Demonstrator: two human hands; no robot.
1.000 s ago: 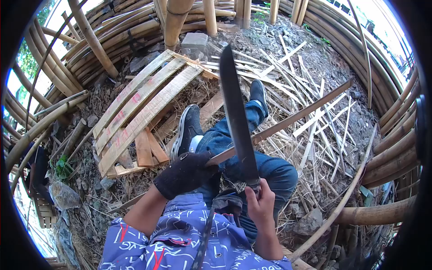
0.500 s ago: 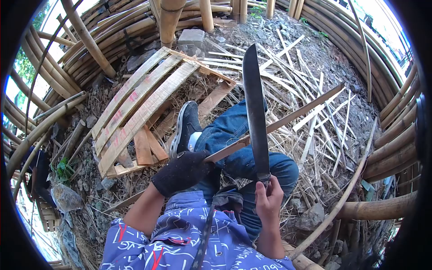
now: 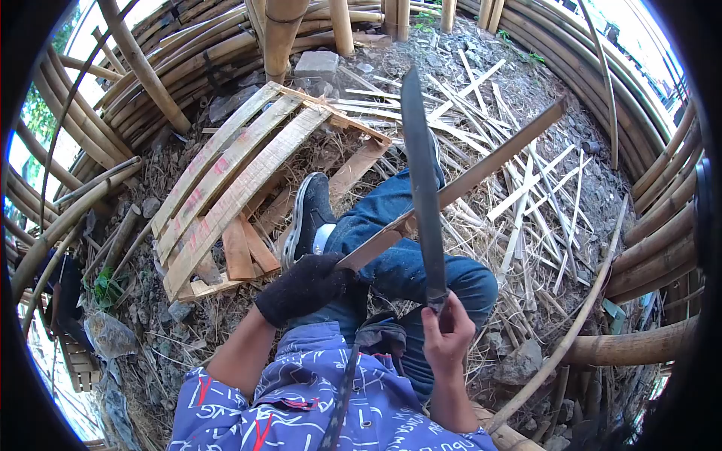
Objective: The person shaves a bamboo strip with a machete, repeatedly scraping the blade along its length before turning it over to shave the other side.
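My left hand (image 3: 304,289), in a black glove, is closed round the near end of a long flat bamboo strip (image 3: 496,154). The strip slants up to the right over my bent legs. Bare fingers of my right hand (image 3: 449,331) grip the handle of a large machete (image 3: 421,173), whose dark blade points upward and crosses the strip. The handle is mostly hidden by my fingers. From this view I cannot tell whether blade and strip touch.
A wooden pallet (image 3: 233,188) leans at the left of my shoe (image 3: 310,214). Thin bamboo slivers (image 3: 519,195) litter the ground ahead and right. Bamboo poles (image 3: 654,248) curve round both sides. A grey block (image 3: 317,65) lies near an upright post (image 3: 283,37).
The bamboo strip's far end has swung up and slightly left, and its broad face shows more. The machete has shifted slightly left and up. Both hands keep their hold.
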